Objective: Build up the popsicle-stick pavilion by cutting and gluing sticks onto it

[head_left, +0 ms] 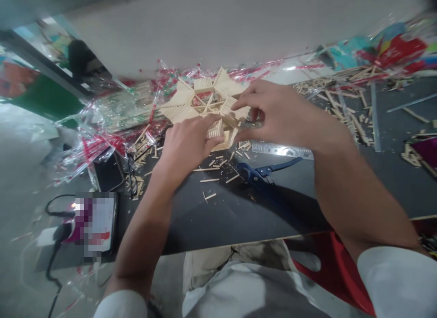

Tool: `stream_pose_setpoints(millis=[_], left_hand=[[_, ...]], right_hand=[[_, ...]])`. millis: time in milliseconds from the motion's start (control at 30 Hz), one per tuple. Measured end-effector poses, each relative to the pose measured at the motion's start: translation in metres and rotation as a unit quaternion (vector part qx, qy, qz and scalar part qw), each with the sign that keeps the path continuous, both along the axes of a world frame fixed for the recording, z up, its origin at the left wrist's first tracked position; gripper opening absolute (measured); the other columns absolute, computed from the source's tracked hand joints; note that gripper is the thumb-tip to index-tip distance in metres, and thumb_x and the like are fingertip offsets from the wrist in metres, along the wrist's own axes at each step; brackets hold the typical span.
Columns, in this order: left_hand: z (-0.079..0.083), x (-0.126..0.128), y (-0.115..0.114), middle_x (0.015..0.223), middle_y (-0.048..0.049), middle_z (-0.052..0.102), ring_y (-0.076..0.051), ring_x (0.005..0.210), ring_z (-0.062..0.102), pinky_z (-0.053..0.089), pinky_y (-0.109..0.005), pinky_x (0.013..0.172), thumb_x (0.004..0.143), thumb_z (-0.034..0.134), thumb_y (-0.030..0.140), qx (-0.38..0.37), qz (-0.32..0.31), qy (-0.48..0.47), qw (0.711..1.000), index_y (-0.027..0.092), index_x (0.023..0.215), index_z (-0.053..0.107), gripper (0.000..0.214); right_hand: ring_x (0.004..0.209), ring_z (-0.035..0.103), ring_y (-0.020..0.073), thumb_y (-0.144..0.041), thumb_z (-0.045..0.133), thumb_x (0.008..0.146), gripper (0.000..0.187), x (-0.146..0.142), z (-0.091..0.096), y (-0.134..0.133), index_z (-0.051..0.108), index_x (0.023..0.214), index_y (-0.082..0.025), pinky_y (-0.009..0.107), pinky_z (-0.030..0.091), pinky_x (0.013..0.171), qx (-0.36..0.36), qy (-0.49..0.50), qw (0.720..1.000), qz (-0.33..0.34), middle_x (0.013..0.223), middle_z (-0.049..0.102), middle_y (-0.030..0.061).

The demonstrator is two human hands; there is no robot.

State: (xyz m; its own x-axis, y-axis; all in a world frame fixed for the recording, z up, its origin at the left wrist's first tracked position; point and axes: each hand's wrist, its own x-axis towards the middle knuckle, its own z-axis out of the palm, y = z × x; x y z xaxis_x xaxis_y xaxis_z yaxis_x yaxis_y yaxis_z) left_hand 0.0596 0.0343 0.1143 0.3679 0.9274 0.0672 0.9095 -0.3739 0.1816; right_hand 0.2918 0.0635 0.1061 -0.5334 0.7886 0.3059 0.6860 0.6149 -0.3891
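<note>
A star-shaped model of pale wooden sticks (201,99) lies on the dark table (239,208). My left hand (187,142) rests on its near side, fingers stretched forward and pressing a small stick panel. My right hand (276,113) is over the model's right side, thumb and fingers pinched together on something I cannot make out. Loose stick offcuts (213,170) lie scattered just in front of the model.
Blue-handled cutters (262,172) and a metal ruler (283,150) lie near my right wrist. Crumpled clear wrap with red print (102,126) is heaped at the left. A phone (97,222) with a cable lies at the table's left edge. More sticks (344,108) cover the right.
</note>
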Motion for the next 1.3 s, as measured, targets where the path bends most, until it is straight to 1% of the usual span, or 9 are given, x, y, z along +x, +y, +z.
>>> stream_pose_setpoints(millis=[200, 367, 500, 700, 833, 967, 1067, 1167, 1300], left_hand=[[-0.001, 0.012, -0.005, 0.104, -0.0101, 0.082, -0.032, 0.109, 0.076, 0.056, -0.041, 0.093, 0.102, 0.066, 0.047, 0.016, 0.06, 0.039, 0.997, 0.026, 0.15, 0.062, 0.053], [0.0, 0.015, -0.008, 0.11, -0.0114, 0.081, -0.034, 0.109, 0.076, 0.056, -0.044, 0.092, 0.104, 0.061, 0.044, 0.016, 0.054, 0.034, 0.998, 0.028, 0.148, 0.065, 0.047], [-0.002, 0.014, -0.007, 0.113, -0.0101, 0.081, -0.032, 0.107, 0.076, 0.056, -0.042, 0.09, 0.103, 0.06, 0.043, 0.025, 0.043, 0.044, 0.998, 0.029, 0.148, 0.066, 0.047], [0.003, 0.0, -0.004, 0.111, -0.0116, 0.08, -0.033, 0.111, 0.073, 0.055, -0.044, 0.096, 0.104, 0.059, 0.047, 0.005, 0.024, -0.024, 0.999, 0.021, 0.151, 0.062, 0.053], [0.024, -0.017, -0.01, 0.104, -0.0131, 0.079, -0.028, 0.097, 0.071, 0.053, -0.042, 0.095, 0.11, 0.04, 0.037, -0.043, -0.002, -0.086, 0.995, 0.017, 0.118, 0.075, 0.042], [0.038, -0.022, -0.021, 0.084, -0.0081, 0.075, -0.022, 0.08, 0.066, 0.053, -0.037, 0.086, 0.107, 0.041, 0.039, -0.158, -0.053, -0.13, 0.977, 0.02, 0.089, 0.074, 0.042], [0.026, -0.004, -0.025, 0.075, -0.0054, 0.069, -0.022, 0.073, 0.063, 0.051, -0.035, 0.077, 0.105, 0.047, 0.042, -0.157, -0.029, -0.109, 0.981, 0.021, 0.088, 0.074, 0.038], [-0.002, 0.028, -0.028, 0.082, -0.0093, 0.073, -0.024, 0.081, 0.067, 0.052, -0.034, 0.079, 0.106, 0.044, 0.037, -0.135, -0.012, -0.108, 0.985, 0.018, 0.092, 0.072, 0.037], [-0.031, 0.055, -0.037, 0.087, -0.0112, 0.074, -0.026, 0.088, 0.071, 0.052, -0.032, 0.082, 0.098, 0.051, 0.02, -0.207, -0.052, -0.162, 0.963, 0.017, 0.096, 0.071, 0.02]], right_hand=[[0.097, 0.068, 0.0321, -0.033, 0.09, 0.079, 0.044, -0.01, -0.006, 0.0, 0.073, 0.117, -0.019, 0.047, 0.055, 0.087, -0.031, -0.023, 0.999, -0.009, 0.118, 0.069, 0.0135], [0.097, 0.068, 0.0299, -0.026, 0.083, 0.083, 0.03, -0.018, -0.005, -0.004, 0.073, 0.11, -0.021, 0.045, 0.055, 0.088, -0.045, -0.008, 0.999, 0.009, 0.115, 0.068, 0.0108], [0.1, 0.068, 0.0301, -0.022, 0.086, 0.08, 0.036, -0.019, -0.004, -0.005, 0.073, 0.113, -0.017, 0.045, 0.056, 0.09, -0.059, -0.011, 0.998, 0.011, 0.116, 0.067, 0.0124], [0.092, 0.07, 0.03, -0.044, 0.091, 0.081, 0.048, 0.0, 0.009, -0.004, 0.077, 0.119, -0.019, 0.048, 0.057, 0.087, -0.066, -0.021, 0.998, -0.009, 0.122, 0.073, 0.0125], [0.079, 0.07, 0.0281, -0.051, 0.09, 0.084, 0.05, 0.035, 0.017, 0.005, 0.079, 0.121, -0.019, 0.049, 0.056, 0.08, -0.038, -0.019, 0.993, -0.111, 0.115, 0.078, 0.015], [0.077, 0.068, 0.0245, -0.049, 0.087, 0.088, 0.035, 0.051, 0.012, 0.015, 0.08, 0.107, -0.02, 0.043, 0.054, 0.075, 0.017, 0.003, 0.994, -0.105, 0.105, 0.08, 0.0152], [0.076, 0.068, 0.0199, -0.051, 0.082, 0.093, 0.035, 0.036, 0.008, 0.012, 0.079, 0.112, -0.022, 0.037, 0.055, 0.073, 0.031, 0.092, 0.994, -0.058, 0.105, 0.08, 0.0102], [0.076, 0.069, 0.0174, -0.054, 0.072, 0.1, 0.038, 0.011, 0.005, 0.005, 0.077, 0.124, -0.025, 0.034, 0.057, 0.072, 0.01, 0.167, 0.986, -0.024, 0.111, 0.078, 0.0072], [0.087, 0.072, 0.0236, -0.055, 0.068, 0.103, 0.032, -0.006, -0.007, 0.005, 0.079, 0.112, -0.026, 0.039, 0.059, 0.08, 0.01, 0.129, 0.991, -0.016, 0.108, 0.078, 0.0094]])
